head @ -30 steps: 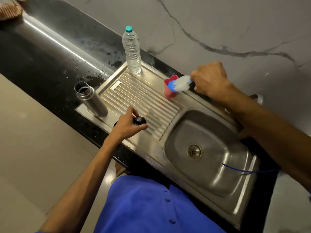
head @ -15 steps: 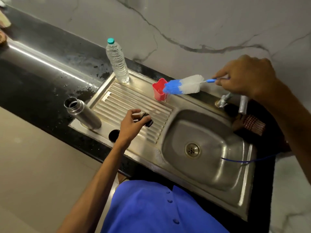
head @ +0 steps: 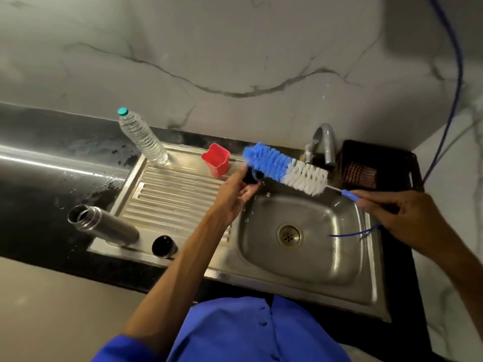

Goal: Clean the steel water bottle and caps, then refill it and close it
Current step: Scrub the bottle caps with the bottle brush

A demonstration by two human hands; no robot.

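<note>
Head view
Left hand [head: 236,195]: reached forward over the near-left edge of the basin, palm up; fingers curled round a small black cap [head: 253,176], held at the fingertips.
Right hand [head: 397,218]: over the right rim of the basin; fingers pinched together on the blue handle of the bottle brush [head: 285,170].
Brush pose: bristle head slants up to the left, blue half at the tip, white half nearer the handle; blue bristles touch the top of the small black cap.
Counter [head: 39,163]: black, glossy, wet patches near the drainboard.
Sink [head: 339,278]: steel, ribbed drainboard on the left, basin with drain on the right; tap [head: 325,142] at the back rim.
Room: grey-veined marble wall behind; blue cord [head: 454,82] hangs down at right.
Steel bottle [head: 104,226]: uncapped, stands at the near-left corner of the drainboard; contents not visible.
Second black cap [head: 163,246]: just right of the steel bottle, on the sink's near edge.
Plastic water bottle [head: 142,138]: teal lid on, back-left corner of drainboard, clear liquid inside.
Red cup [head: 216,160]: back edge, beside the brush tip; inside not visible.
Dark tray [head: 379,163]: right of the tap, holds a checked cloth.
</note>
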